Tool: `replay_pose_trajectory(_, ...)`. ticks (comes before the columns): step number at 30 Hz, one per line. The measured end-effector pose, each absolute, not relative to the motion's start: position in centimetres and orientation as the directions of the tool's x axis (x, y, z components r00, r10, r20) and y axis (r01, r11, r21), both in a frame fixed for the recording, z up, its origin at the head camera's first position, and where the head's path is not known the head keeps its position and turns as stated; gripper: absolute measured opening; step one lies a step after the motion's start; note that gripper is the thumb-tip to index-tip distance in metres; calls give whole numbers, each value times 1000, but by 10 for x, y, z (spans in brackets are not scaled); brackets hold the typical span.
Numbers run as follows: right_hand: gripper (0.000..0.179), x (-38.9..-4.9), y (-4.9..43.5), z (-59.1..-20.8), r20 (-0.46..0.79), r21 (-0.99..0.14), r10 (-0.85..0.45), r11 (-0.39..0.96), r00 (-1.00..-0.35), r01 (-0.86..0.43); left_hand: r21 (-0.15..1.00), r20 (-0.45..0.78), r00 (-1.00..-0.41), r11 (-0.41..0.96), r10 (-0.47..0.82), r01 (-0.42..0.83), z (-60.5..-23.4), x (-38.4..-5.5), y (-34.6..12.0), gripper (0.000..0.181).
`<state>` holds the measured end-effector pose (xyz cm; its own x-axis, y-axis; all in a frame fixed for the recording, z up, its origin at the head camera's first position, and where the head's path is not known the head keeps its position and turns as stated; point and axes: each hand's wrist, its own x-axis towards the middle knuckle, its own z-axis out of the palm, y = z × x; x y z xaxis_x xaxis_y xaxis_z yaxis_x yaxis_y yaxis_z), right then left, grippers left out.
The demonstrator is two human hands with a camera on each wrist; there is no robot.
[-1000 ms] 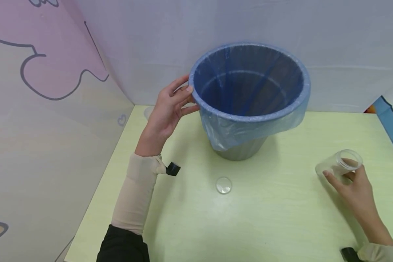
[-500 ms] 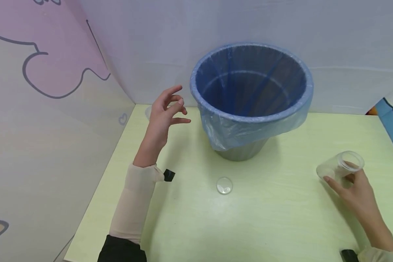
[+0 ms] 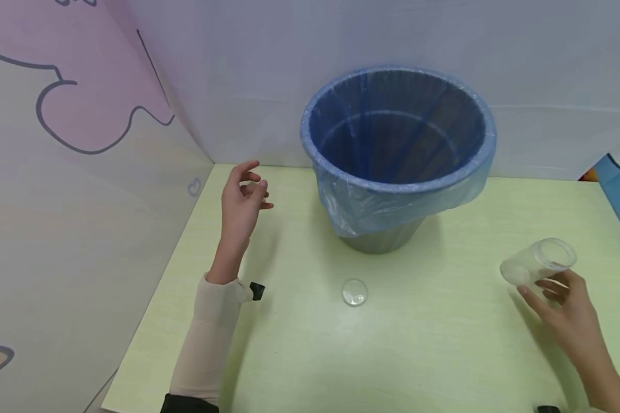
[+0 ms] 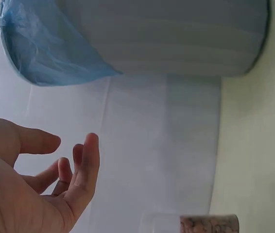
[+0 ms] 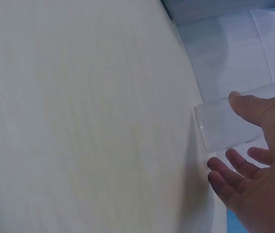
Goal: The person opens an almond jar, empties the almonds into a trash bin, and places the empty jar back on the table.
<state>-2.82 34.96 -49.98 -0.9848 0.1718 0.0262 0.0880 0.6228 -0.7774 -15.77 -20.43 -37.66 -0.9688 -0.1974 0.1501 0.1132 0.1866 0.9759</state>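
My left hand (image 3: 241, 203) is in the air left of the bin, its fingers loosely bent and holding nothing. In the left wrist view, a clear jar part-filled with brown pieces (image 4: 209, 224) shows at the bottom edge; in the head view the left hand hides it. At the right, an uncapped clear plastic jar (image 3: 529, 264) stands upright on the table. My right hand (image 3: 573, 310) is right beside it, fingers spread and uncurled. In the right wrist view the thumb overlaps the jar wall (image 5: 230, 124), while the other fingers are apart from it.
A grey bin lined with a blue plastic bag (image 3: 392, 215) stands at the back middle of the pale green table (image 3: 310, 355). In front of it lies a small round clear lid (image 3: 354, 292). Pale printed curtains (image 3: 253, 74) border the back and left.
My left hand has left the bin's rim, moving left and toward me. My right hand has loosened from the clear jar and drawn slightly back; the jar stays in place.
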Motion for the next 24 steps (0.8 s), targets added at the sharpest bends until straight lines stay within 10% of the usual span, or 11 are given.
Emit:
replay_pose_trajectory(15,86,-12,339,-502,5,-858,235,501,-972,117,937,220,-927,330,-304,114,-408,-155,-224,57)
replay_pose_trajectory(24,60,-2,331,-497,-2,-869,217,482,-976,109,918,186,-924,395,-333,42,-422,-160,-234,70)
